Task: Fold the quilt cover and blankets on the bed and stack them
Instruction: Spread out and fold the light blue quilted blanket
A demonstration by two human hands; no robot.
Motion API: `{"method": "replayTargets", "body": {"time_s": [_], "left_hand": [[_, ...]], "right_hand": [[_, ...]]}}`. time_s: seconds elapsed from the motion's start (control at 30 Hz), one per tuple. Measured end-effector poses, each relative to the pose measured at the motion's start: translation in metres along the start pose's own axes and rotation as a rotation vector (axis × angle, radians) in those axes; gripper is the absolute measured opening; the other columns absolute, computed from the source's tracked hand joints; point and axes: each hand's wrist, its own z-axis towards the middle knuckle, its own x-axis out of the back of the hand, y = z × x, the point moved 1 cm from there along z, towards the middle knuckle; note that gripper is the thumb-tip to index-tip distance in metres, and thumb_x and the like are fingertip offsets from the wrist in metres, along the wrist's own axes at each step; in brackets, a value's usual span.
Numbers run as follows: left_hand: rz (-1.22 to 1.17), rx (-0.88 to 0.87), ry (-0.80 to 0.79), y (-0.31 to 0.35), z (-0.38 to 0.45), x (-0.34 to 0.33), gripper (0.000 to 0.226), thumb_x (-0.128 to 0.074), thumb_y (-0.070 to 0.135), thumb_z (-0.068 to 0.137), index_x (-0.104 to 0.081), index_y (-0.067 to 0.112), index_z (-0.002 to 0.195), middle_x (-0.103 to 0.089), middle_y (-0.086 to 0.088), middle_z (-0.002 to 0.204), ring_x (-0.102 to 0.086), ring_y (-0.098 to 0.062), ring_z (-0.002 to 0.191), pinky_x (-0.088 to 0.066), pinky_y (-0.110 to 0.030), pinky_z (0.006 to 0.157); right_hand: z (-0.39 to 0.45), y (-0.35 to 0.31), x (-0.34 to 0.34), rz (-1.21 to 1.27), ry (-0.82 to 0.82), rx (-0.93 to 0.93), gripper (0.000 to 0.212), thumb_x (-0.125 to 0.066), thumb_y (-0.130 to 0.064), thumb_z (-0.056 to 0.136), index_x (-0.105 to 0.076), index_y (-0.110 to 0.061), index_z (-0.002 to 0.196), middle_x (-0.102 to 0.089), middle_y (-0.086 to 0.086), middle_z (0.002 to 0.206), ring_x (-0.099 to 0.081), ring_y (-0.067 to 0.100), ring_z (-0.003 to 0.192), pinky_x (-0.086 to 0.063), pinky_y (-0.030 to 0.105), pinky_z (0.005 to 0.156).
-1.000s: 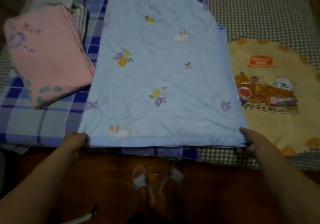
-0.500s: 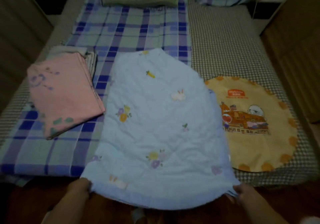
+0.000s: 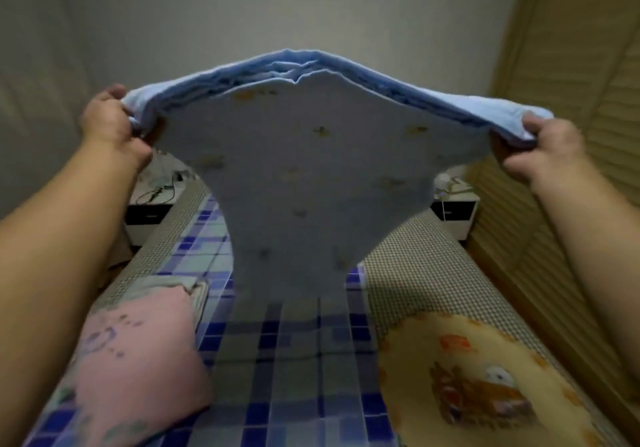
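A light blue quilt (image 3: 311,176) with small printed flowers is lifted high above the bed, its near edge arched between my hands and its far end still resting on the plaid sheet. My left hand (image 3: 109,121) grips the left corner and my right hand (image 3: 543,145) grips the right corner. Its pale underside faces me and hides the middle of the bed behind it. A folded pink blanket (image 3: 138,360) lies on the bed at the lower left.
The bed has a blue plaid sheet (image 3: 287,360) and a checked mattress cover (image 3: 426,273). A round yellow cartoon mat (image 3: 485,384) lies at the lower right. Nightstands (image 3: 149,211) (image 3: 453,211) flank the bed head; a slatted wardrobe (image 3: 571,100) stands on the right.
Both hands have raised the near edge of the blue quilt from the foot of the bed up to head height. The view has tilted up toward the wall.
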Motion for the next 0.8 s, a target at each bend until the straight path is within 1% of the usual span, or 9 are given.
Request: {"method": "replayTargets", "body": {"time_s": [0.1,0.2,0.27,0.33,0.47,0.53,0.6,0.67,0.8], "left_hand": [[0.194,0.073,0.032,0.017,-0.010,0.045,0.029,-0.030,0.005,0.094,-0.052,0.023,0.088,-0.062,-0.002,0.091,-0.064,-0.014,0.073,-0.058,-0.024,0.055],[0.570,0.183,0.035,-0.009,-0.037,0.107,0.046,-0.022,-0.012,0.083,-0.055,0.018,0.097,-0.049,-0.010,0.093,-0.055,-0.021,0.076,-0.055,-0.023,0.042],[0.806,0.269,0.014,-0.040,-0.059,0.155,0.046,-0.025,-0.015,0.084,-0.058,0.015,0.095,-0.045,-0.013,0.088,-0.048,-0.024,0.072,-0.051,-0.022,0.036],[0.868,0.377,0.036,-0.087,-0.083,0.211,0.039,-0.031,-0.016,0.086,-0.060,0.010,0.090,-0.046,-0.015,0.089,-0.047,-0.025,0.071,-0.049,-0.022,0.034],[0.896,0.635,0.146,-0.196,-0.153,0.321,0.026,-0.041,-0.012,0.090,-0.060,0.005,0.095,-0.050,-0.018,0.096,-0.050,-0.025,0.072,-0.050,-0.025,0.033],[0.928,0.739,0.229,-0.242,-0.196,0.373,0.021,-0.044,-0.008,0.094,-0.061,0.003,0.098,-0.052,-0.018,0.090,-0.050,-0.026,0.069,-0.048,-0.025,0.032],[1.026,0.819,0.225,-0.277,-0.236,0.418,0.025,-0.043,-0.011,0.093,-0.064,-0.002,0.104,-0.058,-0.020,0.091,-0.053,-0.031,0.070,-0.051,-0.029,0.040],[1.142,0.876,0.190,-0.300,-0.272,0.449,0.036,-0.039,-0.020,0.087,-0.068,-0.009,0.106,-0.064,-0.026,0.099,-0.058,-0.035,0.078,-0.050,-0.034,0.062],[1.330,0.872,0.131,-0.318,-0.311,0.479,0.040,-0.039,-0.021,0.085,-0.071,-0.009,0.106,-0.065,-0.031,0.113,-0.061,-0.044,0.105,-0.046,-0.041,0.094]], "right_hand": [[-0.039,0.007,0.008,-0.076,0.004,-0.004,0.046,-0.069,0.002,0.071,-0.061,-0.007,0.115,-0.077,0.010,0.086,-0.075,0.025,0.078,-0.060,0.037,0.060],[-0.071,0.042,0.065,-0.242,-0.034,-0.063,0.028,-0.055,-0.007,0.089,-0.063,-0.008,0.116,-0.075,0.010,0.104,-0.072,0.026,0.100,-0.060,0.043,0.081],[-0.089,0.077,0.121,-0.294,0.066,-0.169,0.029,-0.053,-0.010,0.092,-0.062,-0.006,0.120,-0.073,0.012,0.111,-0.069,0.030,0.106,-0.058,0.046,0.087],[-0.117,0.117,0.182,-0.336,0.204,-0.287,0.030,-0.056,-0.012,0.090,-0.059,-0.004,0.119,-0.075,0.015,0.103,-0.072,0.032,0.095,-0.060,0.046,0.074],[-0.177,0.188,0.302,-0.471,0.486,-0.473,0.012,-0.044,-0.007,0.102,-0.053,-0.001,0.108,-0.071,0.010,0.061,-0.070,0.022,0.052,-0.055,0.034,0.040],[-0.203,0.217,0.360,-0.601,0.606,-0.586,0.019,-0.048,-0.003,0.100,-0.049,-0.001,0.119,-0.070,0.014,0.067,-0.070,0.029,0.064,-0.056,0.037,0.045],[-0.226,0.242,0.404,-0.782,0.685,-0.715,0.030,-0.053,-0.004,0.098,-0.048,0.001,0.128,-0.060,0.014,0.084,-0.060,0.032,0.088,-0.054,0.041,0.051],[-0.248,0.262,0.427,-0.894,0.720,-0.806,0.023,-0.052,-0.002,0.099,-0.049,-0.002,0.122,-0.054,0.012,0.086,-0.052,0.030,0.082,-0.050,0.038,0.051],[-0.269,0.282,0.448,-0.943,0.793,-0.867,0.019,-0.052,-0.001,0.099,-0.048,-0.005,0.117,-0.051,0.017,0.106,-0.046,0.028,0.073,-0.048,0.038,0.032]]}}
